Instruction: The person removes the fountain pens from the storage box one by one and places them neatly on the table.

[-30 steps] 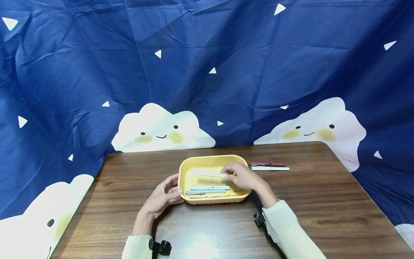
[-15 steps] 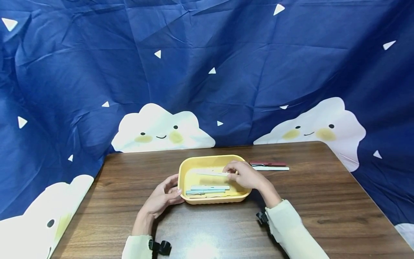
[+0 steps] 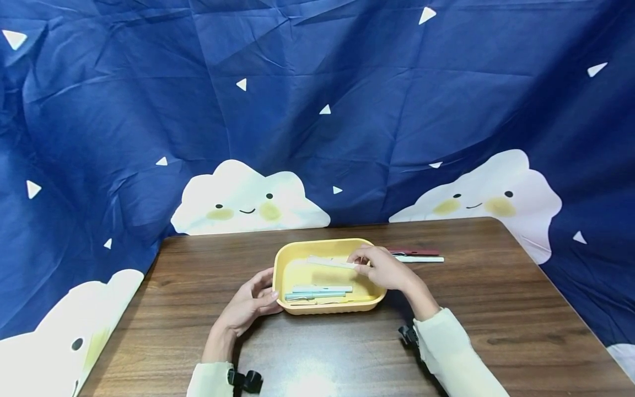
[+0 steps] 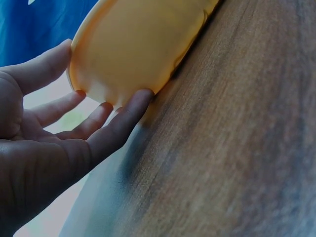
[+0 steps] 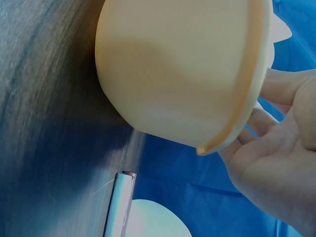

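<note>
A yellow basket (image 3: pixel 369 304) sits on the wooden table, and my left hand (image 3: pixel 250 303) rests against its left end. In the left wrist view the fingertips (image 4: pixel 143 96) touch the outer wall, the fingers only slightly bent. My right hand (image 3: pixel 379 269) reaches over the basket's right rim and pinches the right end of a white pen (image 3: pixel 327 262), which lies slightly tilted across the inside. At the near side of the basket lie a pale blue pen (image 3: pixel 322 289), a teal pen (image 3: pixel 317 295) and a yellow pen (image 3: pixel 332 302). The basket wall hides the right fingertips in the right wrist view.
To the right of the basket, a dark red pen (image 3: pixel 419 252) and a white-barrelled pen (image 3: pixel 424 259) lie side by side on the table (image 3: pixel 496 309); the right hand partly covers them. A blue cloth (image 3: pixel 357 138) with clouds hangs behind the table.
The right hand has shifted a little to the right, drawing the white pen along with it inside the basket. My left hand and the basket have stayed put.
</note>
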Demonstrator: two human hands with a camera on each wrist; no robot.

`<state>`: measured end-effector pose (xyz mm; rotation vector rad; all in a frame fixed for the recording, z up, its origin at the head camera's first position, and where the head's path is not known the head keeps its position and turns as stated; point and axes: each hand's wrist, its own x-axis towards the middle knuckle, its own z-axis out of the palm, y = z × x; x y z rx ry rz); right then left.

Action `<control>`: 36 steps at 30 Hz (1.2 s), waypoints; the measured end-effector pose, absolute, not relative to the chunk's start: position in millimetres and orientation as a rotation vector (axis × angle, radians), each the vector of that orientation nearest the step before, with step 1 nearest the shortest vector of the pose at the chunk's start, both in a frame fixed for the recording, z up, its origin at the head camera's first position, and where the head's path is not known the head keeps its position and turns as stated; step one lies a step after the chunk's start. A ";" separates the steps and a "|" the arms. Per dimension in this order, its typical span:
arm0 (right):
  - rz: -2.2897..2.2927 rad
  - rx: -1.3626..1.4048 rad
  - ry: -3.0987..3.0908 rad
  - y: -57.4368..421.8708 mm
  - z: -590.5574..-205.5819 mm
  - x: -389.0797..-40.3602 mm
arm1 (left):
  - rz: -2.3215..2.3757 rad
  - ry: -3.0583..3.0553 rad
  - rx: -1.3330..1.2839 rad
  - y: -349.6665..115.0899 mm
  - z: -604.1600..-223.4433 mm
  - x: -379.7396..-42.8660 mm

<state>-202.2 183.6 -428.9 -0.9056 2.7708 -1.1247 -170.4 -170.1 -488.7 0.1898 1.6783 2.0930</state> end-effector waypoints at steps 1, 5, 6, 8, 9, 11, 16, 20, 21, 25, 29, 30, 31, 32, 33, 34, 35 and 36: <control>-1.124 -0.912 2.773 183.9 -428.2 -202.1 | 2.092 1.680 0.190 -170.1 -488.8 -170.3; -1.107 -0.923 2.784 186.4 -425.9 -201.8 | 2.089 1.680 0.193 -170.3 -489.1 -170.3; -1.103 -0.926 2.787 187.5 -425.5 -201.8 | 2.089 1.677 0.194 -170.2 -489.1 -170.4; -1.096 -0.924 2.794 189.4 -425.1 -201.7 | 2.091 1.674 0.195 -170.1 -489.3 -170.6; -1.097 -0.916 2.799 190.4 -425.1 -201.5 | 2.092 1.671 0.195 -170.1 -489.3 -170.9; -1.097 -0.905 2.811 191.6 -424.8 -201.1 | 2.091 1.670 0.199 -170.1 -489.1 -170.8; -1.112 -0.897 2.831 194.4 -425.0 -200.4 | 2.093 1.669 0.198 -170.5 -488.8 -171.1; -1.132 -0.898 2.832 197.7 -426.1 -200.5 | 2.095 1.662 0.203 -170.8 -489.1 -171.1; -1.135 -0.899 2.832 198.6 -426.4 -200.5 | 2.096 1.660 0.203 -170.9 -489.2 -171.1; -1.152 -0.893 2.839 203.3 -427.8 -199.9 | 2.098 1.663 0.202 -170.8 -489.7 -171.3; -1.166 -0.868 2.852 208.7 -429.0 -198.9 | 2.099 1.662 0.205 -170.7 -490.3 -171.5; -1.168 -0.865 2.854 210.1 -429.1 -198.6 | 2.099 1.661 0.206 -170.8 -490.4 -171.5; -1.168 -0.865 2.858 211.5 -429.2 -198.5 | 2.100 1.659 0.207 -170.9 -490.5 -171.5; -1.166 -0.866 2.861 212.8 -429.3 -198.3 | 2.101 1.656 0.209 -170.9 -490.6 -171.4; -1.166 -0.870 2.865 214.2 -429.2 -198.2 | 2.102 1.654 0.209 -171.1 -490.7 -171.4; -1.163 -0.876 2.868 215.5 -429.3 -198.1 | 2.102 1.654 0.209 -171.2 -490.8 -171.4; -1.161 -0.882 2.871 216.8 -429.2 -197.9 | 2.103 1.654 0.208 -171.2 -490.8 -171.5; -1.157 -0.887 2.875 218.1 -429.3 -197.7 | 2.103 1.655 0.208 -171.2 -490.7 -171.5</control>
